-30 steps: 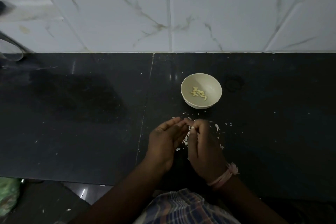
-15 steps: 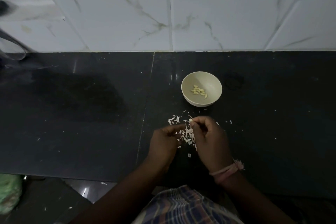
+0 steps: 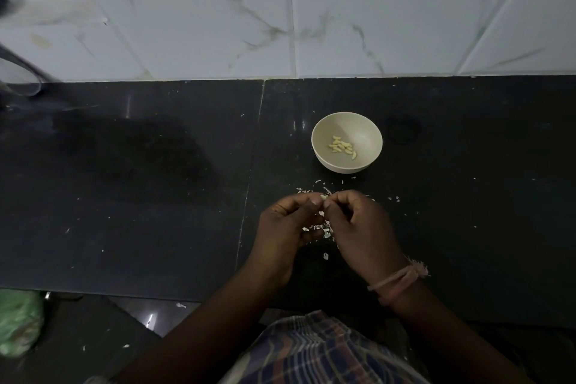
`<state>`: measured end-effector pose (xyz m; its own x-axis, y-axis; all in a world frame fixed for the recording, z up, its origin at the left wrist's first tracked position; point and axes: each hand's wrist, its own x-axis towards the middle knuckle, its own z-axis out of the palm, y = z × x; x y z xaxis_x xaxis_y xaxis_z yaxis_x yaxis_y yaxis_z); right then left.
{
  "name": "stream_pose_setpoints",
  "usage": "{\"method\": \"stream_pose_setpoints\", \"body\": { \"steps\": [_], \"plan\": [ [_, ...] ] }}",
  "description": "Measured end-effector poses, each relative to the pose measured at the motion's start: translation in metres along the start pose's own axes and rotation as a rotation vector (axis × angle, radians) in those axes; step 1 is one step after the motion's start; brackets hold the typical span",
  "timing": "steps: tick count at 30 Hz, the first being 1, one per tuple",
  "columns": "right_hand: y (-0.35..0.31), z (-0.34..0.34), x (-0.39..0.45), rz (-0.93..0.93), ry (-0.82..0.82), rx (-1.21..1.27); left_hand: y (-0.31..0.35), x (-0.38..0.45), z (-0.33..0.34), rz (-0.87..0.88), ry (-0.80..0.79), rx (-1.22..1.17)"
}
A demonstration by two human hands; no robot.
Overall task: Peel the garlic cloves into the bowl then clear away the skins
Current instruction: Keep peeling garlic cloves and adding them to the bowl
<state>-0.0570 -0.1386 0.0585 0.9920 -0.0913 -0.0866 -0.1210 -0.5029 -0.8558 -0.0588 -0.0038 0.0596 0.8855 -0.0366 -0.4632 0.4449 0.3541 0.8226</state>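
Both my grips are on one garlic clove [image 3: 323, 197], left hand [image 3: 288, 221] and right hand [image 3: 358, 227] pinching it between fingertips above the skins [image 3: 321, 226] littering the dark tabletop [image 3: 156, 196]. Just beyond sits the bowl [image 3: 363, 128], peeled cloves [image 3: 342, 147] inside.

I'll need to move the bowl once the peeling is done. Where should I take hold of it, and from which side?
Grip the bowl by its rim, from above on the far or right side. It stands upright and open, the garlic cloves lie low in the middle, and both hands, left and right, work just in front.
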Motion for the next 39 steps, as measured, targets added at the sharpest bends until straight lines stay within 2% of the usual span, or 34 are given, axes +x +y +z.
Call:
{"method": "stream_pose_setpoints", "body": {
  "steps": [9, 16, 22, 25, 33, 39],
  "plan": [
    [-0.008, -0.004, -0.002, 0.005, -0.027, 0.075, 0.005, 0.002, 0.007, -0.080, -0.046, -0.119],
    [-0.015, -0.006, 0.000, 0.033, -0.043, 0.116, 0.005, 0.002, 0.012, -0.033, -0.019, -0.125],
    [-0.021, -0.009, 0.000, 0.042, 0.071, 0.194, 0.004, 0.003, 0.010, 0.021, -0.052, -0.128],
    [-0.021, -0.009, -0.001, 0.034, 0.071, 0.202, 0.003, 0.002, 0.011, 0.066, -0.045, -0.128],
    [-0.025, -0.013, 0.002, 0.027, 0.052, 0.170, 0.002, 0.002, 0.007, 0.213, -0.032, 0.042],
    [-0.026, -0.016, 0.004, 0.032, 0.026, 0.205, 0.001, 0.005, 0.005, 0.245, -0.036, 0.105]
  ]
}}
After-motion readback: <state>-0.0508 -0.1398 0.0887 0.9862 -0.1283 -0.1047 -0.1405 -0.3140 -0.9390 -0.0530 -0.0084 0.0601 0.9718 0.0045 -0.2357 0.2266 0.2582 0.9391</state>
